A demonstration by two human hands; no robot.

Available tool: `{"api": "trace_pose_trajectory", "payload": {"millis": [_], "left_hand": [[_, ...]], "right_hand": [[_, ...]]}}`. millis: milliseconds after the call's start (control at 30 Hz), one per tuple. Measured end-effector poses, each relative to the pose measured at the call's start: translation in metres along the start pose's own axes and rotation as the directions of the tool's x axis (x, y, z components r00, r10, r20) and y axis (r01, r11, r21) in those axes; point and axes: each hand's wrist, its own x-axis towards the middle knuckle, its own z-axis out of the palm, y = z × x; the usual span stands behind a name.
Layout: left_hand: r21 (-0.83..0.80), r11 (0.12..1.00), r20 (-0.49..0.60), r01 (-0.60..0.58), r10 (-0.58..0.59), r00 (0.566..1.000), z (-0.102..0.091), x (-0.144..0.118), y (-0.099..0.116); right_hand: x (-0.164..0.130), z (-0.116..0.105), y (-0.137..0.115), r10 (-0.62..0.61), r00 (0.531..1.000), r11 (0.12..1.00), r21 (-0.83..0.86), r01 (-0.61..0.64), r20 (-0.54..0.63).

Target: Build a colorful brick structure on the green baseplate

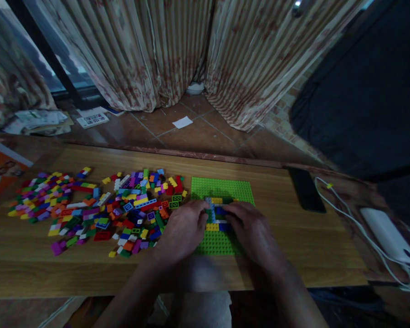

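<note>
A green studded baseplate lies on the wooden table in front of me. On its middle stands a low structure of toy bricks in yellow, blue, light blue and green. My left hand grips the structure's left side with curled fingers. From the right, my right hand holds its other side, fingers bent over the dark blue bricks. Both hands partly cover the build, so the exact bricks under the fingertips are hidden. Left of the plate spreads a big pile of loose, many-coloured toy bricks.
A dark phone lies on the table's right side. Beyond it are a white device and a white cable. An orange package stands at the left edge. Striped curtains hang behind the table.
</note>
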Motion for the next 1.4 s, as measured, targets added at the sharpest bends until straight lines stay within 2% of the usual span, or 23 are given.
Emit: {"api": "trace_pose_trajectory", "payload": {"millis": [200,500,800,867,1000,1067,1267,1400], "left_hand": [[0.049,0.999,0.005,-0.001,0.001,1.0,0.002,0.0,0.0],[0.069,0.997,0.02,-0.027,0.026,0.999,0.004,0.001,-0.004],[0.3,0.947,0.086,-0.117,0.095,0.992,0.009,-0.005,0.006],[0.33,0.936,0.087,-0.12,0.097,0.991,0.011,-0.005,0.007],[0.351,0.929,0.093,-0.121,0.094,0.991,0.012,-0.005,0.007],[0.357,0.927,0.096,-0.119,0.09,0.991,0.012,-0.005,0.007],[0.361,0.927,0.114,-0.101,0.063,0.992,0.011,-0.006,0.008],[0.362,0.925,0.107,-0.114,0.081,0.991,0.011,-0.006,0.008]], "right_hand": [[0.004,0.009,-0.001,-0.016,0.997,0.999,-0.052,0.012,-0.076],[0.005,0.014,-0.004,0.079,0.985,0.997,0.001,-0.08,-0.153],[0.005,0.015,-0.005,0.149,0.97,0.989,0.048,-0.142,-0.194],[0.005,0.011,-0.002,0.182,0.952,0.982,0.091,-0.165,-0.244],[0.005,0.006,0.009,0.314,0.876,0.95,0.128,-0.286,-0.367],[0.005,0.008,0.012,0.353,0.866,0.936,0.119,-0.332,-0.355],[0.006,0.023,0.01,0.372,0.875,0.924,0.033,-0.381,-0.311],[0.007,0.023,0.009,0.398,0.867,0.913,0.037,-0.407,-0.301]]}}
